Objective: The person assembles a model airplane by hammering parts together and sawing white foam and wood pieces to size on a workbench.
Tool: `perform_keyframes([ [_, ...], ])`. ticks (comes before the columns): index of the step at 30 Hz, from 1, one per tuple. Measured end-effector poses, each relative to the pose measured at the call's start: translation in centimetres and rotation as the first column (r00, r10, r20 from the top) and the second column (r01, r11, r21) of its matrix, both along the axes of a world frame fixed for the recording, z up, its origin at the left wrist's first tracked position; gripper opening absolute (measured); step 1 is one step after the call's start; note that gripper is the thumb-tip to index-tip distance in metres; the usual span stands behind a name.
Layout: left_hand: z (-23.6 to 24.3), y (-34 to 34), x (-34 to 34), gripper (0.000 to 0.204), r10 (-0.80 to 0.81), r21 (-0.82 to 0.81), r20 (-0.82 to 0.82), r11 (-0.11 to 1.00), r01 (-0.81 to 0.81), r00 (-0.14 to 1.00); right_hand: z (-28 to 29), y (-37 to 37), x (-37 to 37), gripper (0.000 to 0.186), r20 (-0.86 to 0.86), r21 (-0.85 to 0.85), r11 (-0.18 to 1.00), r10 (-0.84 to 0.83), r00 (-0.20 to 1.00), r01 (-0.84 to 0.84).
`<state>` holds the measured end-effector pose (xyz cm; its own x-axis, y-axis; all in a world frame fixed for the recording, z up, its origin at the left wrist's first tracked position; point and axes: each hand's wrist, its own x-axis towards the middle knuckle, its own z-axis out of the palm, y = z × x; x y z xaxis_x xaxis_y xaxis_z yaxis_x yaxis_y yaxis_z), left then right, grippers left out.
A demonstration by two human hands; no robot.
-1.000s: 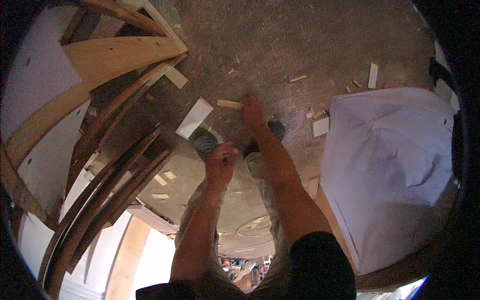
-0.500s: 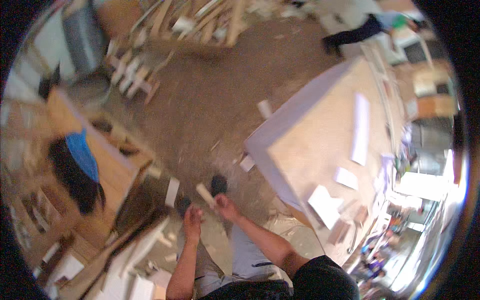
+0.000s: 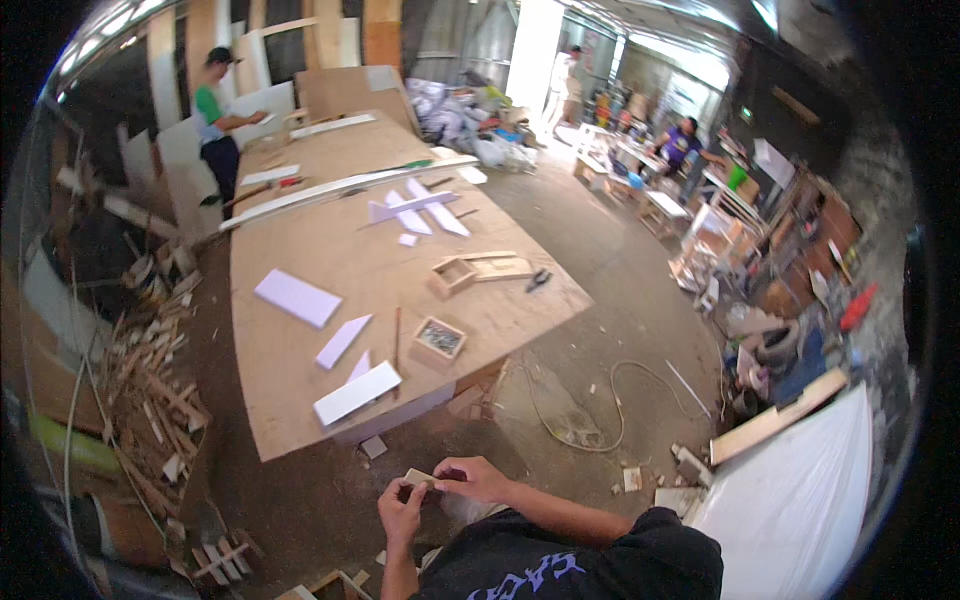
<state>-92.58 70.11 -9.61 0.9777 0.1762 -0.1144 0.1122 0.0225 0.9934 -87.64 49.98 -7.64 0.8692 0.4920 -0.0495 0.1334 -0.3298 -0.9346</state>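
Observation:
Close in front of my body, at the lower middle, my left hand [image 3: 400, 510] and my right hand [image 3: 474, 480] come together on a small pale piece of wood [image 3: 417, 477]. The left fingers pinch one end of it. At its other side the right fingertips are closed on it, partly covering it. Past my hands stands a large plywood worktable [image 3: 270, 410], and neither hand touches it. Nearest to me on its top is a white board [image 3: 357, 393]; beside that sits a small wooden box of metal bits [image 3: 438, 341].
Another wooden box [image 3: 453, 276] and dark pliers [image 3: 538, 281] lie toward the table's right corner. White crossed pieces [image 3: 415, 207] lie farther back. A person in green [image 3: 212, 115] stands at the far left. Wood scraps [image 3: 150, 400] cover the left floor; a hose [image 3: 615, 400] curls at right.
My view has swung toward the right, so the worktable now lies ahead. The piece of wood, earlier in my right hand, is now held by both hands.

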Motion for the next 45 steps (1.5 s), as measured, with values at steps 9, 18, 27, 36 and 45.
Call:
perform_keyframes([
  [9,6.4,-17.7,6.0,0.02,-0.193,-0.056,0.056,0.979,0.196,0.98,0.2,-16.2,0.2,0.026,-0.047,0.245,0.92,-0.303,0.952,0.305],
  [18,5.6,-35.9,15.6,0.028,-0.402,-0.014,0.184,0.911,0.412,0.897,1.4,-34.4,5.9,0.029,-0.105,0.292,0.839,-0.449,0.887,0.459],
  [27,6.1,-45.6,21.8,0.037,-0.497,-0.352,0.027,0.807,0.474,0.867,2.5,-43.2,10.5,0.034,-0.344,0.209,0.774,-0.514,0.786,0.598],
  [36,2.5,-52.1,34.2,0.028,-0.522,-0.381,-0.039,0.796,0.47,0.852,2.5,-51.3,21.7,0.04,-0.255,0.147,0.854,-0.455,0.853,0.499],
  [45,5.4,-62.0,47.2,0.025,-0.405,-0.517,0.01,0.781,0.352,0.914,5.5,-59.4,35.8,0.041,-0.125,0.185,0.835,-0.503,0.855,0.518],
])
